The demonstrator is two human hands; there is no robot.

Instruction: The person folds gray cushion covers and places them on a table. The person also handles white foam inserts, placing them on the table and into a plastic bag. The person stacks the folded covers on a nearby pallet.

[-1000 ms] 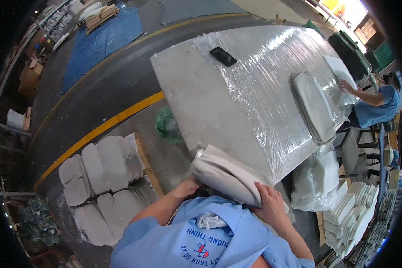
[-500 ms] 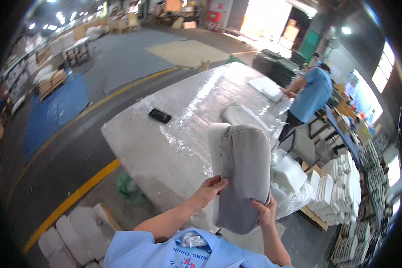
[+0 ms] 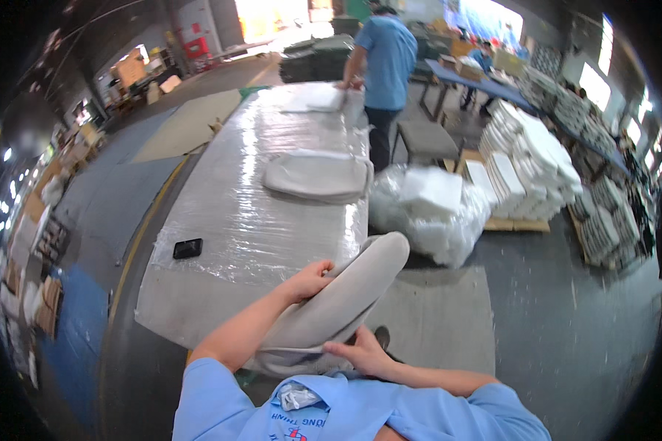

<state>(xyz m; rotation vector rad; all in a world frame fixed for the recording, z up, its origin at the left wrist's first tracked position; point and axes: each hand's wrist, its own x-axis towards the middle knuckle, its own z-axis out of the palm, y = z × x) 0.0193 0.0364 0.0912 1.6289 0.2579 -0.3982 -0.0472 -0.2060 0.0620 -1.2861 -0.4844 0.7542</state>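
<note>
The grey padded cushion cover (image 3: 338, 305) runs on a diagonal, its long axis going from lower left, near the person's chest, to upper right, where its rounded end points past the near right corner of the table. It is tilted, with the lower end bunched and folded against the blue shirt and the upper end hanging free in the air just off the table's edge.

The left hand (image 3: 310, 279) sits on the upper side of the cushion cover at about its middle, fingers curled over the fabric edge and pinching it. The right hand (image 3: 360, 353) lies under and against the lower, crumpled end, fingers spread flat along the fabric and pressing it rather than closing round it. So the cover lies between the 2 hands, most of its length reaching up and right beyond the left hand.

The long table (image 3: 250, 220) is wrapped in clear shiny plastic film. On it lie a black phone (image 3: 187, 248) near the left edge, well apart from the hands, and a second grey cushion (image 3: 318, 176) farther up. Beside the table's right edge sits a bag of white foam pieces (image 3: 430, 209); stacks of white pads (image 3: 526, 162) stand on a pallet beyond. A co-worker in a blue shirt (image 3: 384, 55) stands at the far end. The concrete floor carries a yellow line (image 3: 146, 228).
</note>
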